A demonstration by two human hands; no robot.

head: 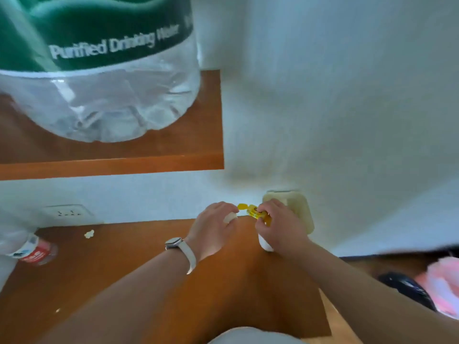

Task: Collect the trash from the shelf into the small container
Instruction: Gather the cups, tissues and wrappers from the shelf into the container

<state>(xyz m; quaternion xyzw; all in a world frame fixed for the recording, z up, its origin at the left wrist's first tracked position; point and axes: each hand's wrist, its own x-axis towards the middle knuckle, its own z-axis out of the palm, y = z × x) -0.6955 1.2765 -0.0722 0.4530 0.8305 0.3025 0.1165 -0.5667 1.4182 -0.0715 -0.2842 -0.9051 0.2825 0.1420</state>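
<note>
Both my hands meet at the back right corner of the lower wooden shelf. My right hand pinches a yellow wrapper against the wall. My left hand, with a watch on its wrist, has curled fingers holding a small white scrap and touches the wrapper's left end. A white cup-like container shows partly under my right hand. A small crumpled white scrap lies on the shelf to the left.
A large clear water bottle with a green label stands on the upper shelf. A cream wall fixture sits behind my right hand. A wall socket and a red-labelled bottle are at the left. Pink and black items lie on the floor at right.
</note>
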